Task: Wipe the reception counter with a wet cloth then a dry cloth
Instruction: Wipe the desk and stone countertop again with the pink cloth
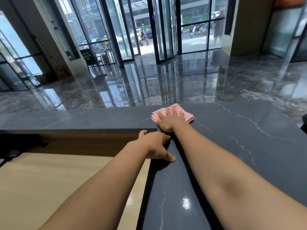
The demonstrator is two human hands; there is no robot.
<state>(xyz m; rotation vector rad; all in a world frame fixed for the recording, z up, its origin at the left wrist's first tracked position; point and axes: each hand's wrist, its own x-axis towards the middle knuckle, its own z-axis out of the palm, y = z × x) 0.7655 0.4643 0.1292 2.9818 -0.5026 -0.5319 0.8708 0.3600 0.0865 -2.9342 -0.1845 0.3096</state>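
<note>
right hand (pixel 171 120) flat, fingers spread on striped cloth (pixel 187 116), at counter (pixel 249 130) far edge | left hand (pixel 156 145) curled over inner edge, bracing | risk: we reckon one forward push tips cloth off onto floor (pixel 166 83) | wet/dry: we can't tell

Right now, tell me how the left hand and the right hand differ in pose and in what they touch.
The right hand lies flat with straight fingers; the left hand has curled fingers. The right hand presses the pink-and-white striped cloth; the left hand grips the bare inner edge of the dark veined marble counter. Both are bare hands on that counter.
</note>
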